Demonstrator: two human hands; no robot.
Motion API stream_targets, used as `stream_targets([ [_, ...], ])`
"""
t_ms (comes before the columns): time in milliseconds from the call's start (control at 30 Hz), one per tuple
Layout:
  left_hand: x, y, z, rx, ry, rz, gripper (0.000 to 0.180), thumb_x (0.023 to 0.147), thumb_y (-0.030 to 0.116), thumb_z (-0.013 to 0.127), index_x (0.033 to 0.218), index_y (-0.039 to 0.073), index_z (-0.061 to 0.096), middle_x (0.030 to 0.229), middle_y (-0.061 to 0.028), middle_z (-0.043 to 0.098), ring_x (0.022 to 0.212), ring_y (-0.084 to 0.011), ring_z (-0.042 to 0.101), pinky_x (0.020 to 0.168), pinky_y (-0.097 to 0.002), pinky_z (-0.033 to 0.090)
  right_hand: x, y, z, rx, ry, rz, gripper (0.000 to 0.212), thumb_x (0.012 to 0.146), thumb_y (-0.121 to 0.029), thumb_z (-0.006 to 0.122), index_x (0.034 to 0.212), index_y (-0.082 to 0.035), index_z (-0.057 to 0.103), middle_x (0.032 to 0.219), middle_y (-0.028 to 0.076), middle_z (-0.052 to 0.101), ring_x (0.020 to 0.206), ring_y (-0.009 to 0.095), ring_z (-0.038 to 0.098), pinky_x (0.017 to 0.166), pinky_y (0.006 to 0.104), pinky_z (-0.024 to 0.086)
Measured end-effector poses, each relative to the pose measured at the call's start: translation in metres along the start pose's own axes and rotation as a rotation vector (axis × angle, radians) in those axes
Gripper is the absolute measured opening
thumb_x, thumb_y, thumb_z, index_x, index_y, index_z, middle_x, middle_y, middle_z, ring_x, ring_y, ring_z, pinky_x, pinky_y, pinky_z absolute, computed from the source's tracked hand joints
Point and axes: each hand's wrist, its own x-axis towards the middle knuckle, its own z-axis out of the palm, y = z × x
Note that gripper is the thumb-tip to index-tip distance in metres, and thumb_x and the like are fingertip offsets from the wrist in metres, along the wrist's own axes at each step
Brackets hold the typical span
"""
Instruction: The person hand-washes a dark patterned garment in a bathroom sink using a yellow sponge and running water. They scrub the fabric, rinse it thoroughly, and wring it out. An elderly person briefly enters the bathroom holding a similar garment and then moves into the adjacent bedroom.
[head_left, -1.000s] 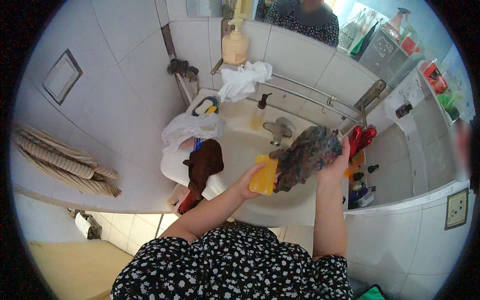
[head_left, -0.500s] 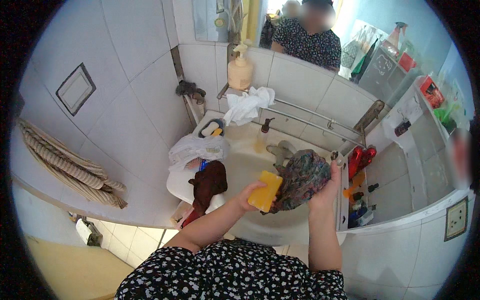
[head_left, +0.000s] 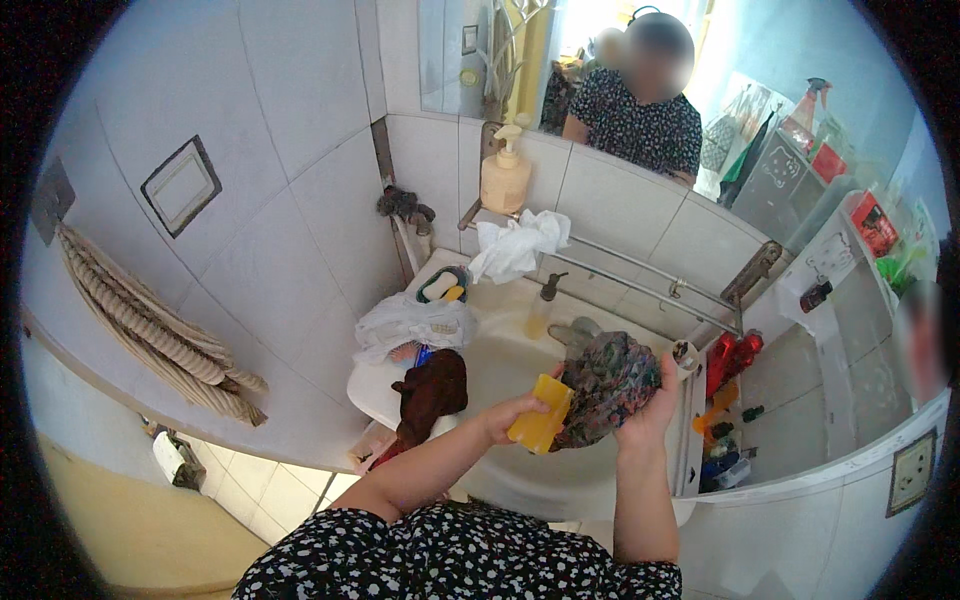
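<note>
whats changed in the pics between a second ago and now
The right hand and the dark patterned cloth it supports have shifted left; the cloth looks more bunched and now hides the tap's spout. The view has tipped up, showing more mirror. Nothing was let go: the left hand keeps its yellow bar. The brown cloth stays on the sink's left side.

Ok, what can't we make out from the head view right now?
All in the head view:
- Right hand: most fingers hidden by the dark patterned cloth.
- Left hand: fingers under the yellow bar hidden by it.
- Tap: lower end covered by the cloth.
- Reddish thing at far right: too blurred to identify.
</note>
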Motion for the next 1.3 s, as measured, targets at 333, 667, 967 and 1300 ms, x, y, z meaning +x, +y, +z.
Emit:
stream_targets([
  [333, -0.008, 0.006, 0.004, 0.35, 0.065, -0.179, 0.058, 0.072, 0.028, 0.064, 0.122, 0.008, 0.043, 0.1, -0.011, 0.059, 0.089, -0.024, 0.059, 0.074, -0.0362, 0.051, 0.002, 0.004, -0.002, -0.026, 0.099, -0.012, 0.035, 0.086, -0.033, 0.049, 0.099, -0.003, 0.058, 0.101, 0.011, 0.062, 0.094, 0.028, 0.057, 0.086, 0.0436, 0.044],
  [667, -0.041, -0.001, -0.001, 0.364, 0.026, -0.158, 0.056, 0.076, 0.023, 0.059, 0.126, 0.01, 0.039, 0.109, -0.0053, 0.051, 0.092, -0.0186, 0.058, 0.076, -0.0336, 0.048, 0.021, 0.0, -0.025, 0.037, 0.068, -0.086, 0.029, 0.084, -0.03, 0.05, 0.094, -0.003, 0.059, 0.097, 0.011, 0.062, 0.09, 0.028, 0.058, 0.085, 0.0435, 0.044],
  [967, -0.029, -0.028, 0.003, 0.606, 0.198, 0.271, 0.055, 0.071, 0.012, 0.063, 0.123, 0.011, 0.042, 0.121, -0.0098, 0.042, 0.117, -0.0234, 0.041, 0.092, -0.0362, 0.039, 0.021, 0.004, -0.003, 0.091, 0.097, -0.161, 0.03, 0.084, -0.029, 0.047, 0.094, -0.004, 0.058, 0.094, 0.01, 0.061, 0.088, 0.027, 0.057, 0.083, 0.0429, 0.045],
  [1300, -0.019, -0.028, 0.024, 1.688, 0.063, 0.502, 0.057, 0.067, 0.009, 0.063, 0.121, 0.018, 0.047, 0.143, -0.0231, 0.006, 0.111, -0.0431, 0.046, 0.091, -0.0426, 0.042, 0.013, 0.021, 0.015, -0.025, 0.3, -0.217, 0.029, 0.081, -0.03, 0.049, 0.092, -0.004, 0.058, 0.095, 0.01, 0.061, 0.089, 0.028, 0.057, 0.084, 0.0448, 0.044],
])
